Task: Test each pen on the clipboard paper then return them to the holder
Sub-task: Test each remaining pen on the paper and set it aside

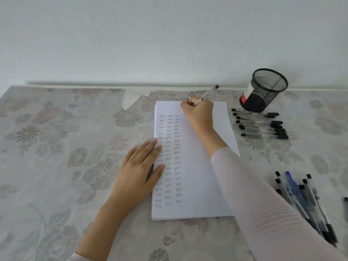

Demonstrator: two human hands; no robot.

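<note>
A white sheet of paper (197, 176) lies on the table, with three columns of the handwritten word "test" down its left half. My right hand (199, 114) grips a clear pen with a black cap end (208, 94), its tip down near the top of the paper. My left hand (140, 166) rests flat, fingers straight, on the paper's left edge. A black mesh pen holder (263, 90) stands at the back right. A row of several capped pens (261, 125) lies in front of the holder. Another bunch of pens (305, 200) lies at the near right.
The table wears a pale floral cloth (66, 157). A white wall (150, 34) rises directly behind the table. The tip of a dark object (346, 199) shows at the right edge of the view.
</note>
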